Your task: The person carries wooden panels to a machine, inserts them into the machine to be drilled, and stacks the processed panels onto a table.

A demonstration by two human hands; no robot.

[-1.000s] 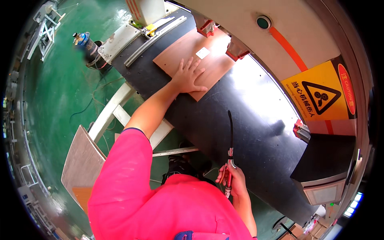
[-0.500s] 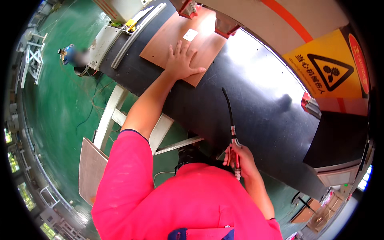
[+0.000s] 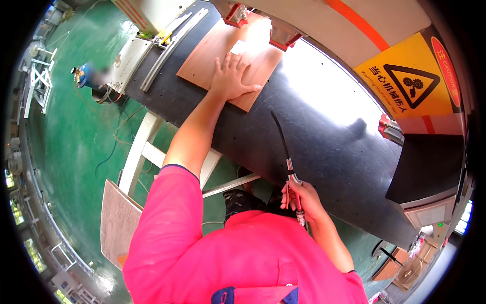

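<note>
A reddish-brown wood-grain panel lies on the black machine table, its far part under the machine's clamps. My left hand rests flat on the panel near its front edge, fingers spread. A small white label sits just beyond those fingertips. Low at the right, in front of my body, my right hand is wrapped round an air blow gun with a red and silver body. Its long black nozzle points away over the table.
Red-ended clamps hang over the panel's far side. A metal rail runs along the table's left end. The machine housing with a yellow warning sign stands at the right. Another board leans at the lower left, above the green floor.
The blow gun's nozzle tip has swung slightly left with my right hand. My left hand stays flat on the panel. The view has shifted a little.
</note>
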